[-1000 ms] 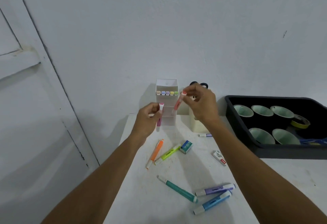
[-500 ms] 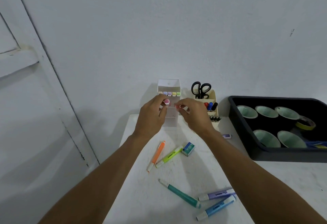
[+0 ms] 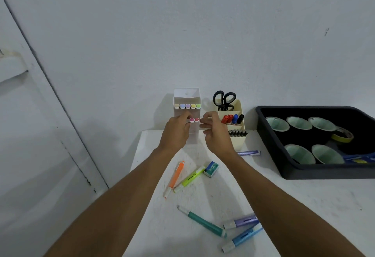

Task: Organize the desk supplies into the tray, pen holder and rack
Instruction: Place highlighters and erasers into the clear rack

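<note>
A white tiered rack (image 3: 186, 96) stands against the wall with several pastel markers (image 3: 187, 106) in its top row. A pink marker (image 3: 191, 120) and a red marker (image 3: 196, 119) sit side by side in the second row. My left hand (image 3: 176, 132) is at the rack's front, a fingertip touching beside the pink marker. My right hand (image 3: 216, 134) hovers just right of the rack, fingers loosely spread, holding nothing. Right of it stands the cream pen holder (image 3: 237, 142) with scissors (image 3: 224, 99) and markers. The black tray (image 3: 284, 168) is at far right.
Loose on the white table lie an orange highlighter (image 3: 175, 177), a yellow-green highlighter (image 3: 189, 179), a small staple box (image 3: 211, 169), a teal pen (image 3: 203, 221), purple (image 3: 241, 222) and blue (image 3: 241, 239) highlighters, and a purple marker (image 3: 249, 152). The tray holds several cups and a tape roll (image 3: 343, 135).
A second ago each hand held a marker in front of the rack. Both markers now sit in the second row, and my right hand has let go and drawn back slightly.
</note>
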